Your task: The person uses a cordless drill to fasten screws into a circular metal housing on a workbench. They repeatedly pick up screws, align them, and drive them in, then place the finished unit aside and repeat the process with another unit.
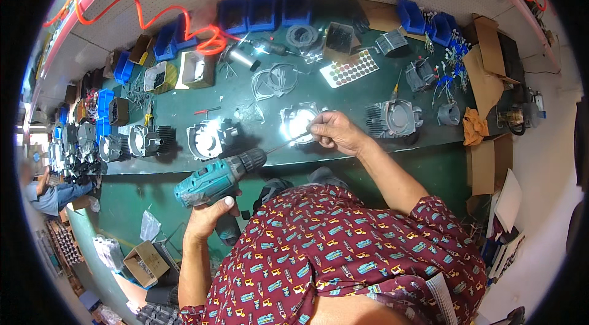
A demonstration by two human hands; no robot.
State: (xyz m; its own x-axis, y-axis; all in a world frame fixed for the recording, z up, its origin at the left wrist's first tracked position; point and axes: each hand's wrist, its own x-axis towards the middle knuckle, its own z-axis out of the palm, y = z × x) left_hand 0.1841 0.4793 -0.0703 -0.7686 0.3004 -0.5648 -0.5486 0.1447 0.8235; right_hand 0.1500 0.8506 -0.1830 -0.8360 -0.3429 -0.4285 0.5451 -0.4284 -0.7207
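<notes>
My left hand (210, 217) is wrapped round the handle of a teal and black cordless drill (208, 182), whose long thin bit (280, 146) points right and slightly up. At the far end of that bit, the thumb and fingers of my right hand (336, 132) are pinched together. What they hold there, if anything, is too small to make out. Just beyond, a round metal motor housing (299, 121) lies on the green bench, brightly lit and partly covered by my right hand. Another housing (207, 139) stands to its left, and a finned one (399, 119) to its right.
Blue bins (262, 12) line the back of the green bench (239, 101). A coiled cable (274, 81) and a sheet of round stickers (350, 68) lie mid-bench. An orange air hose (144, 21) hangs at upper left. Another person (52, 193) sits at far left.
</notes>
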